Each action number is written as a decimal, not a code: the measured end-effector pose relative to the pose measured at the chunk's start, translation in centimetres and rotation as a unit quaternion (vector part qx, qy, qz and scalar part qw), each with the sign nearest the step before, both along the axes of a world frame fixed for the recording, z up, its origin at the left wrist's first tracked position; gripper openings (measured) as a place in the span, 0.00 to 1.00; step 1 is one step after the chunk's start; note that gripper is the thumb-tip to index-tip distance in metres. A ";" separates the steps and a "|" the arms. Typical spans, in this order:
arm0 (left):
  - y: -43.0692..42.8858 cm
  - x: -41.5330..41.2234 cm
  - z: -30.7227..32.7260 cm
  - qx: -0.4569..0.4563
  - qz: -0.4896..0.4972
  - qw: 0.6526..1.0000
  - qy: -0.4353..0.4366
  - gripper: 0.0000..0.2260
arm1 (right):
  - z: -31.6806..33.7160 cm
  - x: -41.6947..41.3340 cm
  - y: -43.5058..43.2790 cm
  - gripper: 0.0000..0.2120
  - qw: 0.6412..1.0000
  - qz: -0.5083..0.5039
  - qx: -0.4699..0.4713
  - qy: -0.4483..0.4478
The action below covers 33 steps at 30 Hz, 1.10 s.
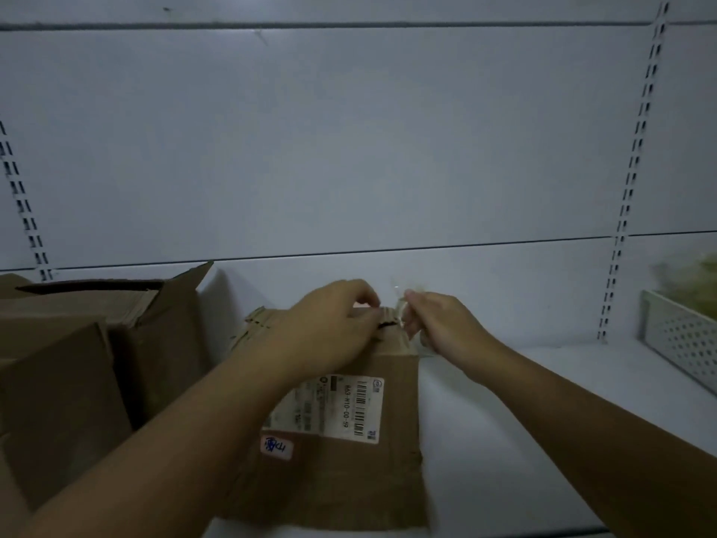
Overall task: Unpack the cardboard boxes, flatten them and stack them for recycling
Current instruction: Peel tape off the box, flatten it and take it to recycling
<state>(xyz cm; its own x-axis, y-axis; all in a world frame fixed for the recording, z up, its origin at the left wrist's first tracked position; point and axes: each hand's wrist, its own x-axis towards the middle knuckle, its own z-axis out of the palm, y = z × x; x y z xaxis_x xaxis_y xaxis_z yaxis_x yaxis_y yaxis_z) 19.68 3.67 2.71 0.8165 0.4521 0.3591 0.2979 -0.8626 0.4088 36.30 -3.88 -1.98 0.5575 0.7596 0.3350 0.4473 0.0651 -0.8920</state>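
A brown cardboard box [349,471] with a white shipping label [341,409] lies on the white shelf [543,401] in front of me. My left hand [329,328] rests on the box's far end, fingers curled over its top edge. My right hand [442,328] pinches a strip of clear packing tape [401,304] at that same far edge, just right of my left hand. To the left stands a larger brown box [116,335] with its flaps open.
Another brown box [58,401] leans at the near left. A white perforated basket [683,335] with blurred yellowish contents sits at the right edge. The shelf's white back panel and slotted uprights [628,211] rise behind.
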 end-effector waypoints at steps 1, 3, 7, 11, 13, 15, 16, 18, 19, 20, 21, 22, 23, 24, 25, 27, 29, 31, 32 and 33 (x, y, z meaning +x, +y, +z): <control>-0.3 1.4 0.0 -0.019 -0.001 1.000 0.016 0.15 | 0.0 0.1 -0.1 0.20 1.000 0.014 -0.003 -0.003; -0.3 3.3 -0.2 -0.044 0.003 0.996 0.076 0.20 | 0.2 0.5 -0.3 0.20 0.999 0.048 -0.022 0.000; 0.7 3.9 -0.4 -0.076 0.028 0.987 0.137 0.22 | -0.4 2.4 -1.5 0.20 0.989 0.125 -0.073 -0.017; 0.5 3.9 -0.4 -0.048 0.042 0.986 0.152 0.21 | -2.2 4.8 -3.2 0.20 0.965 0.224 -0.138 -0.020; 0.6 3.9 -0.5 -0.038 0.054 0.985 0.159 0.21 | -3.5 6.1 -4.1 0.20 0.950 0.242 -0.191 -0.050; 0.6 3.8 -0.6 -0.029 0.065 0.984 0.163 0.22 | -4.3 7.5 -5.2 0.18 0.933 0.246 -0.244 -0.100; 0.6 3.7 -0.7 -0.021 0.072 0.984 0.163 0.22 | -4.2 8.2 -5.5 0.17 0.932 0.241 -0.247 -0.111; 0.4 3.8 -1.0 0.001 0.088 0.984 0.154 0.24 | -3.7 9.2 -5.8 0.16 0.957 0.215 -0.176 -0.079; 0.3 3.8 -1.0 0.006 0.093 0.986 0.141 0.25 | -3.4 9.6 -5.7 0.15 0.972 0.202 -0.112 -0.036; 0.1 3.8 -1.0 0.002 0.091 0.989 0.117 0.24 | -3.1 9.8 -5.6 0.14 0.979 0.198 -0.044 0.013; 0.0 3.7 -0.9 -0.010 0.080 0.994 0.080 0.23 | -3.0 9.9 -5.4 0.12 0.977 0.206 0.016 0.060; -0.1 3.5 -0.7 -0.019 0.062 0.997 0.035 0.21 | -3.1 9.9 -5.2 0.11 0.969 0.220 0.059 0.096; -0.3 3.4 -0.5 -0.019 0.044 0.999 -0.007 0.19 | -3.3 9.9 -5.0 0.09 0.962 0.232 0.084 0.115; -0.5 3.2 -0.3 -0.025 0.027 0.998 -0.045 0.17 | -3.7 9.9 -4.8 0.09 0.959 0.240 0.094 0.117; -0.7 3.0 0.1 -0.048 0.008 0.995 -0.084 0.15 | -4.0 9.8 -4.6 0.08 0.959 0.240 0.096 0.113; -1.0 2.8 0.8 -0.129 -0.040 0.977 -0.166 0.14 | -4.4 9.9 -4.3 0.08 0.964 0.223 0.096 0.112; -1.2 2.6 1.5 -0.200 -0.082 0.951 -0.222 0.13 | -4.8 10.3 -4.1 0.09 0.967 0.204 0.092 0.122; -1.3 2.9 1.8 -0.265 -0.126 0.926 -0.238 0.12 | -5.2 10.6 -4.0 0.09 0.973 0.178 0.074 0.125; -1.3 3.2 1.9 -0.287 -0.146 0.916 -0.240 0.10 | -5.4 10.6 -4.0 0.08 0.978 0.152 0.066 0.124; -1.4 3.6 2.0 -0.301 -0.161 0.909 -0.239 0.09 | -5.5 10.5 -4.0 0.08 0.983 0.117 0.063 0.123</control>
